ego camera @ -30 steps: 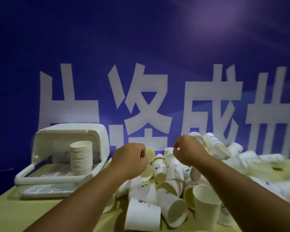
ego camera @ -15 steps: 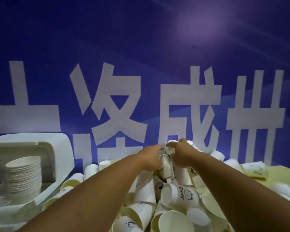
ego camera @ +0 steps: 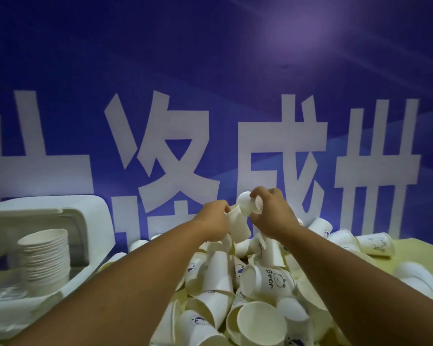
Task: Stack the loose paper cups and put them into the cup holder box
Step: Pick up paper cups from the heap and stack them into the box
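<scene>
- On the counter (ego camera: pixel 418 253), nearest the viewer, loose paper cups (ego camera: pixel 258 323) lie in a jumbled pile, most on their sides; one is printed "Bear".
- Above the pile, the left hand (ego camera: pixel 214 222) has its fingers (ego camera: pixel 225 211) curled round one cup (ego camera: pixel 239 227), which is tilted.
- Just beside it, the right hand (ego camera: pixel 273 213) grips a second cup (ego camera: pixel 245 206) sideways, and the two cups meet between the hands.
- Farther left, the white cup holder box (ego camera: pixel 85 221) stands open, with a stack of cups (ego camera: pixel 45 255) upright inside.
- Behind everything hangs a blue wall (ego camera: pixel 210 58) with large white characters.
</scene>
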Available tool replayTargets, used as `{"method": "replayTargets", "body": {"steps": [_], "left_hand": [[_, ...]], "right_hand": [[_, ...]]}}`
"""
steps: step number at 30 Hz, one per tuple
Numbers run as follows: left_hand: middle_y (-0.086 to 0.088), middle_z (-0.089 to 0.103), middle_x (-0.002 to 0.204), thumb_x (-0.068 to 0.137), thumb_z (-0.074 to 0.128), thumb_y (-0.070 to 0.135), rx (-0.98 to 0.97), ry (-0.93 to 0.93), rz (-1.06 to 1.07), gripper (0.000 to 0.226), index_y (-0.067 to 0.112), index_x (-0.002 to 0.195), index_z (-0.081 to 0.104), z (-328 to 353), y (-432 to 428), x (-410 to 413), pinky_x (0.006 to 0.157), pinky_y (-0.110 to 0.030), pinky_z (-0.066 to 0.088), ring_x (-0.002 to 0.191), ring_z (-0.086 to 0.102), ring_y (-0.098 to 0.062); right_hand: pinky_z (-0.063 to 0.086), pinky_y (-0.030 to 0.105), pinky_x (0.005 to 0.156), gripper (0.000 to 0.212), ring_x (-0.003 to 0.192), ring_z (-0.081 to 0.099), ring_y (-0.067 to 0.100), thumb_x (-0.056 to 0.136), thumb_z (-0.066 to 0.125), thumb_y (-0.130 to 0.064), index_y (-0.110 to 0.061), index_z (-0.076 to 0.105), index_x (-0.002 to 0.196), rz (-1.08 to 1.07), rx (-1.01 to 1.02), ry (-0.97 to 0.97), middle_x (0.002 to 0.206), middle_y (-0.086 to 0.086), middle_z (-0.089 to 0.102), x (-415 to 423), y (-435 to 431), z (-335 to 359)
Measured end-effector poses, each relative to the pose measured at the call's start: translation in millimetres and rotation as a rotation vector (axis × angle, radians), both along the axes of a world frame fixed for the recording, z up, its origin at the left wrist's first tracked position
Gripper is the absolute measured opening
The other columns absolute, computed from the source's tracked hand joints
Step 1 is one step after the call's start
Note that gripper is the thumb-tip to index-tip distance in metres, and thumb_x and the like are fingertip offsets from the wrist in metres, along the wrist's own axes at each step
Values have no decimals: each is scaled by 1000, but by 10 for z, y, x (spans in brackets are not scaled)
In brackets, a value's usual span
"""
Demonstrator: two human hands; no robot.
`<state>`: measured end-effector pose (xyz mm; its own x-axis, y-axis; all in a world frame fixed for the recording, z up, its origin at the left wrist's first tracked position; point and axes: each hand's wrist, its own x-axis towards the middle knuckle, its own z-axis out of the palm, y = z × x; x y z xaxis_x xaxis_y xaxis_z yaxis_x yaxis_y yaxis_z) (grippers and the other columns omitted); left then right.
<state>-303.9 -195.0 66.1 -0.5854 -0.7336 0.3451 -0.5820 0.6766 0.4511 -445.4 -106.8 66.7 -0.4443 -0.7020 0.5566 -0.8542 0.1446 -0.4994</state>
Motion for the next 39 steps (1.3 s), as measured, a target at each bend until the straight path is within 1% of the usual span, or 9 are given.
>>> {"method": "replayTargets", "body": {"steps": [3, 8, 12, 16, 20, 25, 29, 32, 39], "left_hand": [[-7, 66, 99, 98, 60, 16, -19, 108, 48, 11, 15, 107, 66, 74, 123, 352, 77, -36, 57, 89, 65, -24], [1, 64, 93, 97, 60, 17, -80, 273, 137, 6, 20, 100, 65, 70, 268, 1045, 59, -20, 42, 77, 58, -11], [2, 65, 91, 94, 59, 14, -93, 323, 151, 9, 21, 97, 64, 49, 357, 1605, 62, -23, 49, 79, 62, -12], [0, 64, 91, 88, 58, 11, -168, 356, 223, 9, 16, 90, 66, -5, 335, 2123, 67, -28, 51, 81, 62, -20], [4, 61, 101, 91, 64, 12, -264, 421, 250, 14, 16, 104, 66, -134, 290, 2561, 72, -19, 49, 89, 60, -12], [10, 60, 104, 94, 63, 12, -429, 517, 291, 19, 18, 112, 64, -269, 194, 2947, 78, -11, 44, 91, 58, -11], [-1, 64, 124, 92, 66, 10, -512, 570, 318, 36, 14, 127, 63, -361, 32, 3213, 95, -26, 48, 111, 58, -14], [-6, 59, 136, 92, 67, 9, -513, 598, 312, 45, 12, 136, 58, -516, -80, 3349, 94, -24, 46, 119, 51, -12], [1, 53, 141, 95, 51, 30, -500, 567, 311, 46, 18, 139, 54, -797, -242, 3527, 93, -27, 49, 123, 50, -14]], "right_hand": [[55, 35, 86, 50, 94, 54, 20, 84, 75, -13, -31, 46, 121, -3, -149, -67, 126, 3, 45, 250, 78, 43], [47, 25, 72, 44, 90, 56, 19, 84, 75, -15, -28, 41, 109, 66, -226, -229, 111, 1, 45, 786, 97, 73], [56, 26, 61, 56, 91, 60, 21, 69, 83, -13, -26, 41, 105, 157, -219, -404, 106, 3, 50, 1209, 65, 72], [62, 38, 71, 79, 96, 62, 27, 67, 80, -6, -36, 34, 124, 366, -192, -644, 114, 6, 52, 1675, -14, 3], [61, 41, 79, 73, 101, 61, 25, 71, 75, 2, -28, 44, 130, 561, -160, -801, 114, 6, 57, 2139, -160, -56], [58, 46, 88, 70, 104, 59, 25, 69, 77, 1, -23, 46, 127, 598, -168, -833, 115, 5, 57, 2645, -403, -128], [58, 44, 88, 60, 104, 61, 27, 77, 73, 1, -24, 49, 125, 741, -240, -1003, 113, 4, 59, 2943, -544, -134], [55, 47, 93, 57, 108, 61, 28, 80, 70, 1, -23, 51, 128, 812, -280, -1139, 116, 7, 60, 3110, -661, -162], [56, 44, 91, 44, 103, 62, 26, 79, 71, -5, -27, 54, 113, 739, -333, -1146, 109, 3, 62, 3280, -913, -241]]}}
